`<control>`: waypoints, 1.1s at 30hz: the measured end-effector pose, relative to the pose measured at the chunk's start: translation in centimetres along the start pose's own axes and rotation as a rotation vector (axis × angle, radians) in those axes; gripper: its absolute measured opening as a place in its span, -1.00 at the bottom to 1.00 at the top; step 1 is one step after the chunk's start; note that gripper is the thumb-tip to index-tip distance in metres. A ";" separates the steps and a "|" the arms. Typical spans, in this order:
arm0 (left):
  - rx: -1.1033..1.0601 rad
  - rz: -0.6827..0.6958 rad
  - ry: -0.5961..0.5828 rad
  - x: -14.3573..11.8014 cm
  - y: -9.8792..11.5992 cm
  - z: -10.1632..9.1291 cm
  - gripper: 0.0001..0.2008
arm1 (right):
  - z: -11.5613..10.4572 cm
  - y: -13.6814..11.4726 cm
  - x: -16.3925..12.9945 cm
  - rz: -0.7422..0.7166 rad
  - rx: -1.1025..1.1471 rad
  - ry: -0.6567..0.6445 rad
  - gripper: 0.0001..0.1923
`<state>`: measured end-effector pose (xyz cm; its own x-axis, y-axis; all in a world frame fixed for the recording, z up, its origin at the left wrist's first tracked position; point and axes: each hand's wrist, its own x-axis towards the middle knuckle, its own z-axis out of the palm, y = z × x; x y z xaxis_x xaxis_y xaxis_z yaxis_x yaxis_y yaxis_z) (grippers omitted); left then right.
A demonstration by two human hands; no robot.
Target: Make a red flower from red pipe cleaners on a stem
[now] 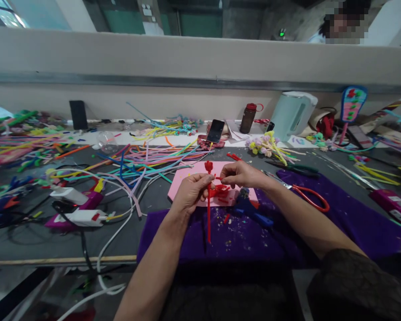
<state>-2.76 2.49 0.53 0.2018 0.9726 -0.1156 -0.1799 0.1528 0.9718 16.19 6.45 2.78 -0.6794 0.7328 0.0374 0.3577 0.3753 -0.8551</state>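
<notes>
1. While the left hand (191,192) grips the red stem (208,214) upright, fingers closed round it just below the bud (209,166), the lower end hangs over the purple cloth (337,223).
2. Right hand (242,175) pinches a short red piece (220,179) beside the stem, fingertips narrow, held just above the pink sheet (187,183).
3. Progress, judged: the bud on top looks formed and the stem is straight; red loops (222,191) sit at mid-stem, maybe leaves or petals, shape too blurred to tell. Looks partway done, with the pinched piece not yet wound tight.
4. Loose red scraps (226,218) and crumbs lie on the cloth below the hands.
5. Blue glue gun (250,207) lies on the cloth, just right of the stem, untouched.
6. Red-handled scissors (309,198) rest further right on the cloth, well apart from both hands.
7. Heap of coloured pipe cleaners (147,160) spreads across the tabletop (30,243) to the left; finished small flowers (267,145) lie behind, near a phone (215,130) and a brown bottle (248,118).
8. Another person sits beyond the partition, far right, not involved.
</notes>
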 end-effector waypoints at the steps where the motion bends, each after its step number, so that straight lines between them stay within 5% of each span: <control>1: 0.001 -0.002 0.001 0.0 0.0 0.1 -0.74 | 0.1 -0.2 -0.1 -0.006 0.011 0.003 -0.89; 9: 0.002 0.007 -0.047 0.0 -0.5 0.1 -0.74 | 1.1 -0.8 -0.2 -0.038 0.018 0.054 -0.94; 17: 0.022 0.050 -0.074 -0.1 -0.5 0.1 -0.73 | 1.7 -1.0 -0.1 0.021 0.366 0.054 -0.83; 33: 0.003 0.027 -0.102 -0.7 0.2 0.5 -0.73 | 1.7 -0.1 0.1 0.052 0.717 -0.023 -0.81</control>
<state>-2.44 1.74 0.92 0.2944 0.9533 -0.0677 -0.1836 0.1260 0.9749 15.03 5.51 1.98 -0.6889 0.7246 -0.0166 -0.1136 -0.1306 -0.9849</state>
